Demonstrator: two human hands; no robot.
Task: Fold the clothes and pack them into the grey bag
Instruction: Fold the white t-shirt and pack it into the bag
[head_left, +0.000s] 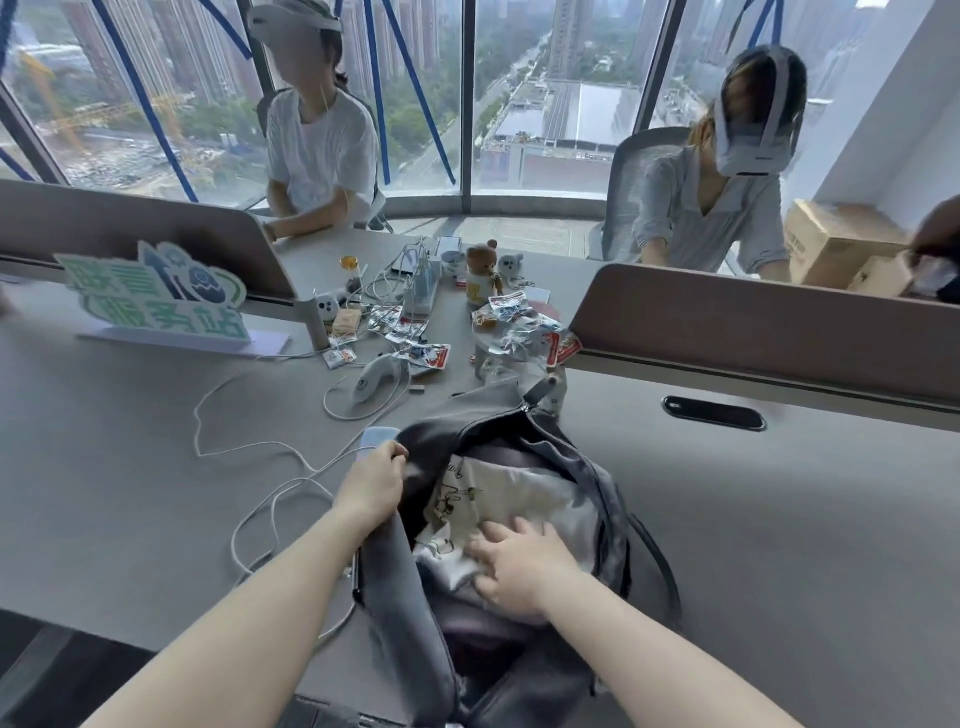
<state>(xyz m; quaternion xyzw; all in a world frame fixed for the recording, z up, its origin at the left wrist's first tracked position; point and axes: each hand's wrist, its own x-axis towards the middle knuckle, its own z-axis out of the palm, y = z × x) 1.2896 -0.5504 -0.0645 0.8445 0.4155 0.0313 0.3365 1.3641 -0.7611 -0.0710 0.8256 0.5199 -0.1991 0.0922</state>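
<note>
The grey bag (467, 415) lies unzipped on the grey table (779, 519) right in front of me, its mouth gaping. Inside it sits a folded white garment (511, 486) with a cartoon print, over a darker purple-grey cloth. My left hand (371, 483) grips the bag's left rim and holds that side up and back. My right hand (511, 566) is inside the bag, fingers spread flat, pressing down on the white garment's near edge.
White cables (249, 467) loop on the table left of the bag, beside a white controller (371, 382). Snack packets, a bear figure (483, 273) and chargers clutter the middle. A green sign (161, 291) stands at left. Two people with headsets sit across, behind dividers.
</note>
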